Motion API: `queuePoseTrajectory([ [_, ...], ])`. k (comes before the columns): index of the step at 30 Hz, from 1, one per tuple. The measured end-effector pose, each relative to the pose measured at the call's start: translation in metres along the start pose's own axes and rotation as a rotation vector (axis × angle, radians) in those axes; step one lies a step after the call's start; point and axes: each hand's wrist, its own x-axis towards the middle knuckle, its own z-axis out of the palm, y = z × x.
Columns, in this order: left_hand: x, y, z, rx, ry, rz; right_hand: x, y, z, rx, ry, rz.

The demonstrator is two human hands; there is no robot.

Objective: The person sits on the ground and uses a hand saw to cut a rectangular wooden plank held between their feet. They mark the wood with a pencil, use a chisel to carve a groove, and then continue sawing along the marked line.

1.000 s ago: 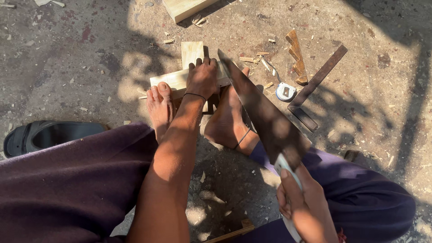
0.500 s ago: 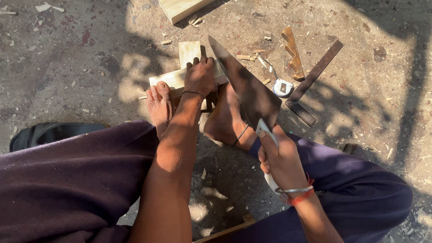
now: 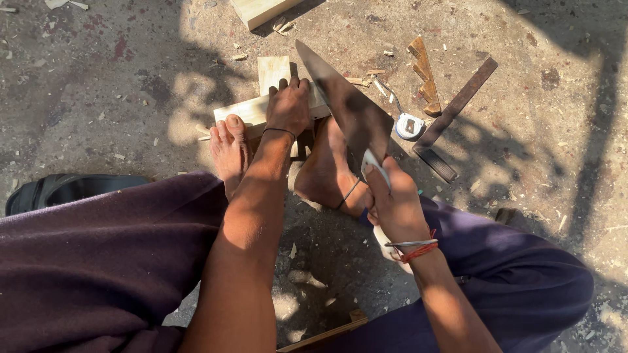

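Fingers (image 3: 288, 88) of my left hand (image 3: 288, 108) pin the plank (image 3: 245, 111); right hand (image 3: 392, 202) grips the saw (image 3: 347, 108), blade running far-left across it.

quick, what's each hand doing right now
Left hand: pressed palm-down on the wooden piece, fingers curled over its far edge.
Right hand: closed on the handle of the hand saw.

My arms are bare to above the elbow, no sleeves showing. A thin dark thread circles the wrist of my left hand (image 3: 288, 108). Behind my right hand (image 3: 394, 202) sit a slim metal bangle and a red thread. My trousers are loose, dark purple cloth. My feet are bare, one ankle wearing a thin dark band.
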Motion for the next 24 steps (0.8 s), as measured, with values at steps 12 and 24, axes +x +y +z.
queuePoseTrajectory([
  [12, -0.007, 0.008, -0.011, -0.052, 0.074, 0.041, -0.080, 0.029, -0.043, 0.019, 0.128, 0.289],
  [24, -0.006, -0.001, 0.006, -0.114, 0.093, 0.000, -0.125, 0.076, -0.072, -0.042, 0.191, 0.322],
])
